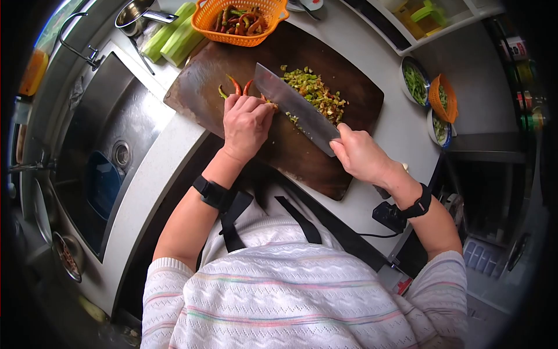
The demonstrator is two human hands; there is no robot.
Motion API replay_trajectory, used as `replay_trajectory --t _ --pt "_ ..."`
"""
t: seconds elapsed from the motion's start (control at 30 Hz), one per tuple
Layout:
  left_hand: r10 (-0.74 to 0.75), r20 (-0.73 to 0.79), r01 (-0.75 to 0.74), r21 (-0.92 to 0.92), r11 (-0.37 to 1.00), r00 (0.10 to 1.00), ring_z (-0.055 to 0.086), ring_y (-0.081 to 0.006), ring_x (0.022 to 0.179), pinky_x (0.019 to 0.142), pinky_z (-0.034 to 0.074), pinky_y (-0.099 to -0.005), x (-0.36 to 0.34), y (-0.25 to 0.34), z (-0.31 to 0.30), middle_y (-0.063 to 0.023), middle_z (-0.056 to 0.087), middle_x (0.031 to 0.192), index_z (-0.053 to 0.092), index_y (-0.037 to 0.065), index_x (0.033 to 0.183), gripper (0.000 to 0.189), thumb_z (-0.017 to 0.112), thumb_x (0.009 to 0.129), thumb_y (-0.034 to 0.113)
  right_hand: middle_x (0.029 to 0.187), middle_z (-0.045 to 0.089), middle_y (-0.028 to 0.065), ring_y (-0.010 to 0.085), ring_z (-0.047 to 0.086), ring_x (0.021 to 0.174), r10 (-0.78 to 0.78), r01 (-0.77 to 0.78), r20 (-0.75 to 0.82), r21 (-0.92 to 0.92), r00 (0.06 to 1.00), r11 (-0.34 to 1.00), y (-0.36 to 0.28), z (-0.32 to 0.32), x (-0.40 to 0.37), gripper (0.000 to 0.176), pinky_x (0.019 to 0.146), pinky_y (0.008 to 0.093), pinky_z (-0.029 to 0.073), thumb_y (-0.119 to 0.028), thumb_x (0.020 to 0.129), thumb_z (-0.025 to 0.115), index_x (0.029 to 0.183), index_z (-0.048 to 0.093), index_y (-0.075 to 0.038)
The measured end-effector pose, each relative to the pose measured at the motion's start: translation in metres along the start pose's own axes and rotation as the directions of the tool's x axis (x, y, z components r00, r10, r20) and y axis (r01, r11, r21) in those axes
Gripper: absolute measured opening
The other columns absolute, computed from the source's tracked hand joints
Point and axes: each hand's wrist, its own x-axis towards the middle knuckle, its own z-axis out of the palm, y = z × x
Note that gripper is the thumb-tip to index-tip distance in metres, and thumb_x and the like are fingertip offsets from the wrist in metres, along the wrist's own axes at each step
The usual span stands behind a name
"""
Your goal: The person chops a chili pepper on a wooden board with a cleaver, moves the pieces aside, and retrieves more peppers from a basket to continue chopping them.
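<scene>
My right hand [361,152] grips the handle end of a broad cleaver [296,107], its blade slanting up and left over the dark wooden cutting board [325,58]. Just left of the blade, my left hand [247,123] is closed over a few red and green chili peppers [235,85], whose ends stick out beyond the knuckles. Its fingertips are mostly hidden. To the right of the blade lies a heap of chopped peppers [317,92], with some small bits beside the steel. An orange basket [244,39] of whole peppers stands at the board's far edge.
Left of the board is a steel sink [139,125] with a blue basin [103,185]. Peeled pale green gourds [177,43] and a small saucepan [136,16] sit at the back left. Bowls of cut greens [414,84] and an orange strainer [445,104] stand at the right.
</scene>
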Motion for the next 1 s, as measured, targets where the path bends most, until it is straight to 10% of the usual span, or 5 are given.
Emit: replay_trajectory --t 0.87,1.0 --pt "-0.003 -0.016 0.002 -0.028 1.000 1.000 0.059 -0.0215 0.075 0.080 0.043 -0.0351 0.000 -0.002 0.003 -0.0026 0.062 0.078 0.065 0.009 0.077 0.010 0.073 0.071 0.006 0.073 0.061 0.0271 0.0460 0.060 0.073 0.036 -0.036 -0.015 0.039 0.999 0.999 -0.006 0.004 -0.002 0.022 0.065 0.0518 0.048 -0.016 0.092 0.051 0.086 0.046 0.004" --pt "0.007 0.064 -0.010 0.049 0.999 0.998 0.058 -0.0224 0.095 0.091 0.038 -0.0393 0.000 0.008 -0.016 -0.0035 0.064 0.092 0.066 0.009 0.090 0.022 0.075 0.070 0.014 0.076 0.062 0.0269 0.0451 0.061 0.075 0.031 -0.033 -0.044 -0.058 0.999 0.998 -0.006 0.010 -0.001 0.020 0.068 0.0523 0.049 -0.016 0.092 0.051 0.088 0.047 0.004"
